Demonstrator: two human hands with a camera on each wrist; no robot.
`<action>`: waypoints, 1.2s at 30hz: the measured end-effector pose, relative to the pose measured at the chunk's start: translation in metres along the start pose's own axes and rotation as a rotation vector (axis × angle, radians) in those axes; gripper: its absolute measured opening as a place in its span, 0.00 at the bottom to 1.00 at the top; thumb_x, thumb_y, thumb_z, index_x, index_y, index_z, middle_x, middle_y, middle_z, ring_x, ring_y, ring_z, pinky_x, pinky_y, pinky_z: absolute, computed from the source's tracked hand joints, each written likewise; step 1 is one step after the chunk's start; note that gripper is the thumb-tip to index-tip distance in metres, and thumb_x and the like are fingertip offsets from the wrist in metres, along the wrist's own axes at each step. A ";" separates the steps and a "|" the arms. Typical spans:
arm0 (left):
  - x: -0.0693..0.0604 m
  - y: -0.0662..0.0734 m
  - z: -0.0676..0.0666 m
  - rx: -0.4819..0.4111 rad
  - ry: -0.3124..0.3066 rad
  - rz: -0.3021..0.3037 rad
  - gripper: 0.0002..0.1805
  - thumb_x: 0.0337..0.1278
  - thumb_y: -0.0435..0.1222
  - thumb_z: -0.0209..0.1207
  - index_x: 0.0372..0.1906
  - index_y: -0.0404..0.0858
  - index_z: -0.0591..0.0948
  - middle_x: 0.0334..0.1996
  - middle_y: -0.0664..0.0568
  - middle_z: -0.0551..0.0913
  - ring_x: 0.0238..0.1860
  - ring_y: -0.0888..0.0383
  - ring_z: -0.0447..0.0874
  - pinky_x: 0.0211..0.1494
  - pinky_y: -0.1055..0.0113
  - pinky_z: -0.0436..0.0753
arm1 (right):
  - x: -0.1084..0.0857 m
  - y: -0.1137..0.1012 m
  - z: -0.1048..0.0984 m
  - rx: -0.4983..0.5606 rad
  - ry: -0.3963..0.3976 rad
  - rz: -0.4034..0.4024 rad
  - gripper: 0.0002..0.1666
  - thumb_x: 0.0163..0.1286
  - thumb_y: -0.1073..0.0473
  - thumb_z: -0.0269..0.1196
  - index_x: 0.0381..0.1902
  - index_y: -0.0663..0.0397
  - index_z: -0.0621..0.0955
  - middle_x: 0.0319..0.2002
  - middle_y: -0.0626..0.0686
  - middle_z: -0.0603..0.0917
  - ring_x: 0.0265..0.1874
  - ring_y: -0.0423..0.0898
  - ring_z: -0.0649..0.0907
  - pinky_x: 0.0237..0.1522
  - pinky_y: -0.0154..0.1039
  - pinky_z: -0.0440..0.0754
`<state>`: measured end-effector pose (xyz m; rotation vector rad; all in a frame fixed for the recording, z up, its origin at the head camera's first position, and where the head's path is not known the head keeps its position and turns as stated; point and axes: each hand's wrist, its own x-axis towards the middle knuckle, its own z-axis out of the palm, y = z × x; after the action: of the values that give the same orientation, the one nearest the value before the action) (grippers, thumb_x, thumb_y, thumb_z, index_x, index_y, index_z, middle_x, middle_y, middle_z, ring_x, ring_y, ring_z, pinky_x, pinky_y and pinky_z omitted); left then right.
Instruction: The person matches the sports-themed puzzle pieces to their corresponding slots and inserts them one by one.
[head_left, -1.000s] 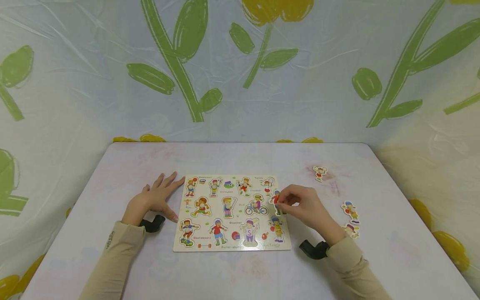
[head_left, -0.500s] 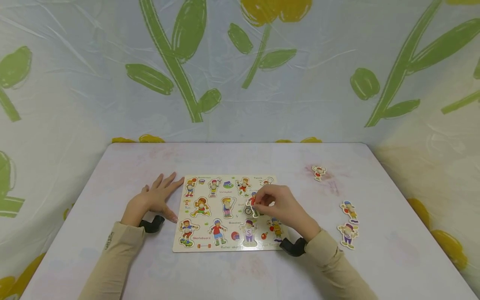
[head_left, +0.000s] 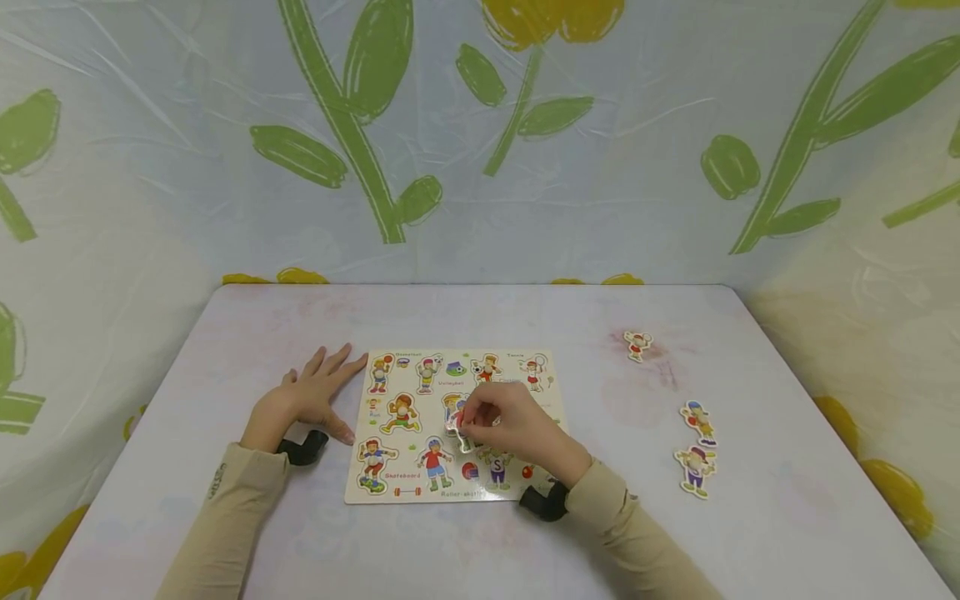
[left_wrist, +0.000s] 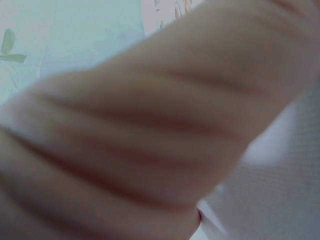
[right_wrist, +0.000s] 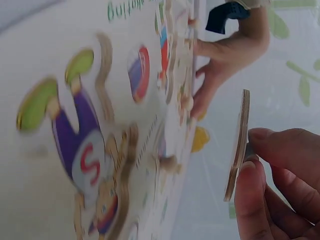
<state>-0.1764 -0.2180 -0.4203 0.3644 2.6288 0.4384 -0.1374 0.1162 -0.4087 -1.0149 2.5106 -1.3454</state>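
My right hand (head_left: 506, 421) pinches a wooden puzzle piece (head_left: 462, 433) over the middle of the puzzle board (head_left: 450, 495). In the right wrist view the same piece stands edge-on, apart from the board, with thumb and finger closed on a dark knob at its back. Fingers partly cover its picture in the head view. My left hand (head_left: 311, 400) lies with spread fingers at the board's left edge, fingertip and thumb by the border. Several knobbed figures, such as a runner (head_left: 402, 413), sit in the board. A purple-trousered printed figure (right_wrist: 90, 160) fills a cut-out without a knob.
Three loose pieces lie on the table's right: a tennis player (head_left: 638, 346), a blue-capped figure (head_left: 699, 423) and a purple-capped figure (head_left: 696, 471). A flower-printed sheet (head_left: 525, 208) closes off the back and sides. Black wrist devices (head_left: 545, 502) sit under the wrists.
My right hand has carried the puzzle piece leftward from the board's right edge to its middle. The purple-capped loose piece is now fully uncovered. My left hand has stayed put.
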 end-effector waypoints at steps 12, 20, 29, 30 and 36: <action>0.002 -0.007 0.004 -0.027 0.011 0.016 0.73 0.21 0.58 0.79 0.80 0.47 0.52 0.80 0.42 0.39 0.76 0.32 0.28 0.67 0.24 0.37 | 0.003 0.000 0.035 0.022 -0.094 0.007 0.10 0.60 0.65 0.72 0.28 0.46 0.81 0.22 0.39 0.78 0.20 0.33 0.75 0.23 0.30 0.78; 0.003 -0.005 0.003 -0.005 0.004 0.007 0.73 0.21 0.58 0.79 0.80 0.46 0.52 0.80 0.41 0.39 0.76 0.31 0.28 0.67 0.24 0.38 | 0.002 0.002 0.048 0.079 -0.097 0.062 0.10 0.58 0.65 0.73 0.26 0.47 0.82 0.22 0.40 0.79 0.19 0.34 0.76 0.23 0.30 0.77; 0.002 0.000 0.000 0.001 0.001 0.006 0.72 0.24 0.56 0.80 0.80 0.44 0.52 0.79 0.40 0.39 0.76 0.30 0.30 0.67 0.23 0.40 | -0.004 0.015 0.064 0.159 -0.039 0.099 0.08 0.56 0.63 0.75 0.28 0.46 0.85 0.24 0.43 0.78 0.20 0.36 0.77 0.23 0.30 0.76; 0.001 0.000 0.000 0.000 0.000 0.007 0.72 0.24 0.56 0.80 0.80 0.44 0.52 0.79 0.40 0.39 0.76 0.30 0.30 0.67 0.23 0.40 | -0.004 0.017 0.065 0.170 -0.031 0.094 0.08 0.56 0.63 0.76 0.29 0.47 0.85 0.24 0.43 0.78 0.20 0.36 0.77 0.23 0.29 0.76; 0.000 0.001 -0.001 -0.001 -0.004 -0.005 0.72 0.24 0.56 0.80 0.80 0.44 0.52 0.79 0.40 0.39 0.76 0.30 0.29 0.67 0.24 0.39 | -0.006 0.025 0.069 0.228 0.013 -0.006 0.08 0.55 0.64 0.76 0.29 0.47 0.87 0.26 0.45 0.82 0.22 0.38 0.76 0.22 0.29 0.75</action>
<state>-0.1767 -0.2171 -0.4196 0.3586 2.6250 0.4371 -0.1184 0.0812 -0.4707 -0.9682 2.2964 -1.5992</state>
